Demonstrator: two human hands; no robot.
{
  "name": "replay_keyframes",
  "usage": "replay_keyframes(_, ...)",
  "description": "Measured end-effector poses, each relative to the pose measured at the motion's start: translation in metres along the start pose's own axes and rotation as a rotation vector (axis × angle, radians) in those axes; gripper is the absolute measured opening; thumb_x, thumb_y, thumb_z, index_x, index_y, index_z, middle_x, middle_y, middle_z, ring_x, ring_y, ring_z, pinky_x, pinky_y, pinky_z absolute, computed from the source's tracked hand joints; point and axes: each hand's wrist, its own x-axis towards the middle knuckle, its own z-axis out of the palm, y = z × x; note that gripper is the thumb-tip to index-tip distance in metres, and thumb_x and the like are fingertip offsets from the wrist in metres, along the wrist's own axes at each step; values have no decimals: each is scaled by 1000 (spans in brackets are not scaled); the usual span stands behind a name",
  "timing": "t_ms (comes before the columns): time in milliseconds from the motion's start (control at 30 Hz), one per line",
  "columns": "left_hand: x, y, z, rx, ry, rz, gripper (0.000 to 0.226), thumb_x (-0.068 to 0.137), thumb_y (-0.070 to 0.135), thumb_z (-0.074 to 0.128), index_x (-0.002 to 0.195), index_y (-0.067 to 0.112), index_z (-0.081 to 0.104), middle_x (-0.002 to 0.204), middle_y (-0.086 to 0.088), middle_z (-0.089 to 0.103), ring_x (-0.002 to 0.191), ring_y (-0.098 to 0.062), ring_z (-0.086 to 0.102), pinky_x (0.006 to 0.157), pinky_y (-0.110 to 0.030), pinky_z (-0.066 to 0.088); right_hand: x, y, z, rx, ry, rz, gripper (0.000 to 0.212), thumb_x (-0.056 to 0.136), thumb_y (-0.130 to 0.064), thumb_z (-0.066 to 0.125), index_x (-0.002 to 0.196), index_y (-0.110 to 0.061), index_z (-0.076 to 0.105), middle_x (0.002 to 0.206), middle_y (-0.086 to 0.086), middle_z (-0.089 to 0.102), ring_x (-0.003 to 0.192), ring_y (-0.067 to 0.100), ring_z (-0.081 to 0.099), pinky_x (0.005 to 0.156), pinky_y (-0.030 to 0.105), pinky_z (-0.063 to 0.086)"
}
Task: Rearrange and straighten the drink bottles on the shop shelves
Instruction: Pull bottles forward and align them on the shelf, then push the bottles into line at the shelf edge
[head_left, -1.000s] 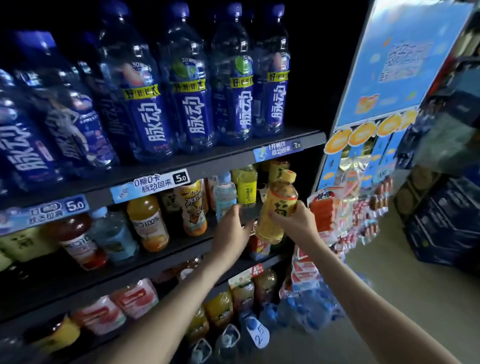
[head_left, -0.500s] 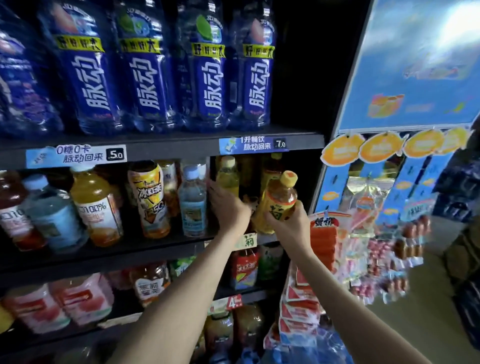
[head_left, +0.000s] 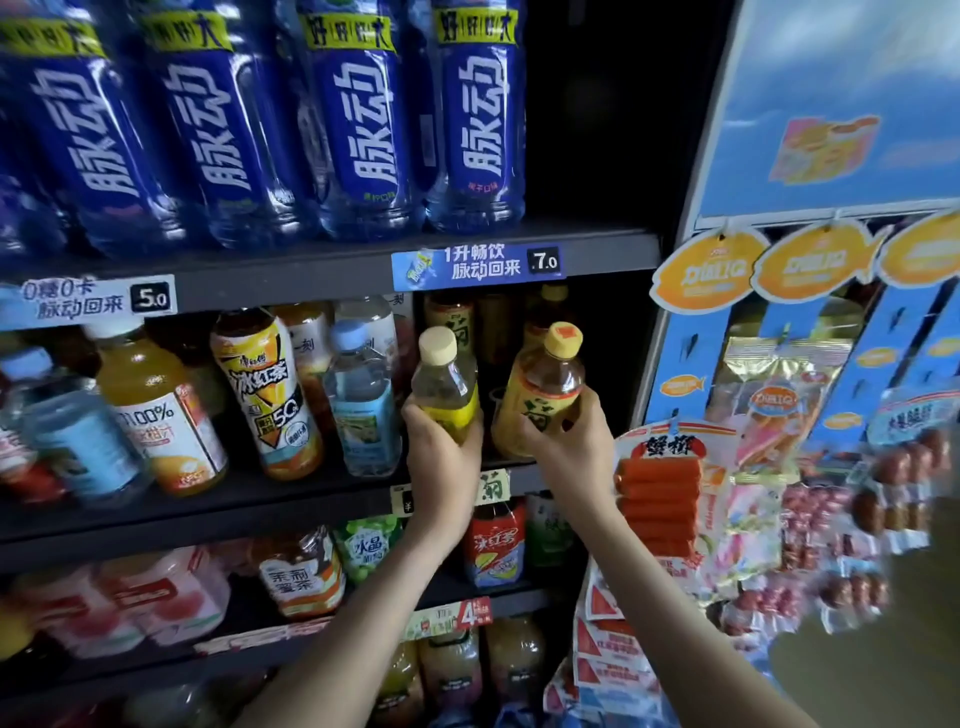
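My left hand (head_left: 441, 462) grips a pale yellow drink bottle (head_left: 445, 379) with a cream cap, upright at the front of the middle shelf (head_left: 311, 493). Just to its right, my right hand (head_left: 571, 447) holds an amber tea bottle (head_left: 545, 389) with a yellow cap, tilted a little to the right. More amber tea bottles (head_left: 452, 317) stand behind them in the dark. Left of my hands stand a clear water bottle (head_left: 363, 400), an iced tea bottle (head_left: 265, 395) and an orange juice bottle (head_left: 156, 421).
Large blue bottles (head_left: 358, 119) fill the top shelf. The lower shelf holds a red iced tea bottle (head_left: 493, 540), green and pink drinks. A snack display rack (head_left: 779, 415) with hanging packets stands close on the right, beside the shelf end.
My left hand has taken hold of the pale yellow bottle and drawn it to the shelf front. The right hand keeps the amber bottle. The view has moved closer and lower.
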Motion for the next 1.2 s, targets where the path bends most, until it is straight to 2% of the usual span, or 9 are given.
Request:
replay_keyframes(67,-10,4,-8,-17,18,44,50,80,16,75,114,-5,46,101,-2,53,89,-15,55,69,1,38,7,-3,7,-47,-19,-23,62,71,-35,78,123,-15,49,111,0,58,99,13,56,77,25,44)
replay_keyframes(233,-9,16,-31,79,5,95,62,75,36,76,117,-2,48,102,-11,65,87,-21,64,68,-20,48,26,-9,35,-189,-45,-40,70,76,-44,73,126,-5,45,119,11,55,110,27,55,78,27,39)
replay_keyframes(433,-14,29,-64,30,-48,33,81,65,66,68,117,6,51,99,1,66,88,-16,67,73,-33,57,34,-10,53,-235,-80,-66,74,82,-43,69,133,-2,35,123,16,54,112,31,54,81,35,45)
replay_keyframes(633,-17,45,-88,169,-162,-125,56,73,39,77,116,12,52,93,5,62,79,-10,57,63,-13,37,41,-29,62,-542,-208,-1,72,91,-44,54,139,2,26,132,18,50,121,32,49,85,40,47)
replay_keyframes(800,-21,72,-112,278,-250,-184,58,71,46,77,114,16,51,94,3,66,80,-14,64,64,-24,49,6,-61,13,-283,-309,27,47,93,-33,56,127,-2,46,121,17,58,113,31,53,85,34,42)
replay_keyframes(933,-20,123,-129,372,-280,-180,53,69,50,77,101,21,45,84,8,60,67,-7,56,49,-9,36,-26,-118,-46,63,-520,96,39,88,-40,61,117,-14,57,101,-5,64,97,11,61,76,16,46)
replay_keyframes(1033,-10,160,-139,429,-328,-168,56,72,46,75,108,17,45,87,-1,65,77,-23,63,57,-28,47,-34,-162,-67,136,-729,55,50,75,-41,73,116,-20,54,100,-10,64,89,-3,61,74,10,48)
replay_keyframes(1100,-1,185,-148,525,-370,-129,58,76,42,72,117,14,43,93,-6,66,84,-29,64,60,-30,46,-33,-188,-69,91,-707,0,46,73,-34,79,110,-22,53,92,-17,62,78,-12,59,67,6,45)
replay_keyframes(1200,22,208,-175,485,-491,-69,66,73,51,73,120,16,41,95,-2,65,84,-26,65,68,-37,53,-24,-224,-74,72,-625,-56,36,75,-29,78,103,-19,58,84,-16,64,72,-8,59,63,6,43)
